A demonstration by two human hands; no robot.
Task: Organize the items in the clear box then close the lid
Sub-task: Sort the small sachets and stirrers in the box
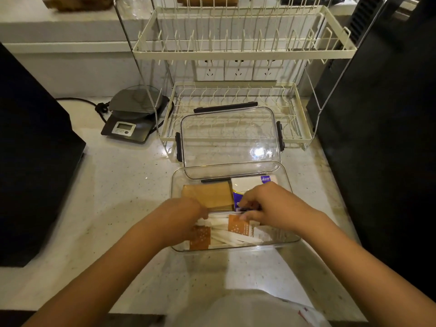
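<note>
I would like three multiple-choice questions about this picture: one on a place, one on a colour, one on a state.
1. Where is the lid?
A. leaning behind the clear box
B. under the scale
C. on the upper rack

2. What colour are the lid's clips?
A. white
B. black
C. orange

3. What are the hands doing?
A. resting on the counter
B. lifting the lid
C. reaching inside the box

Answers: 1 A, it stands tilted against the box's far rim. 2 B, dark clips line its edges. 3 C, left hand and right hand are among the packets.

This looks like a kitchen: a two-tier dish rack [238, 95] and digital scale [132, 119] stand on the speckled bench [113, 185].
</note>
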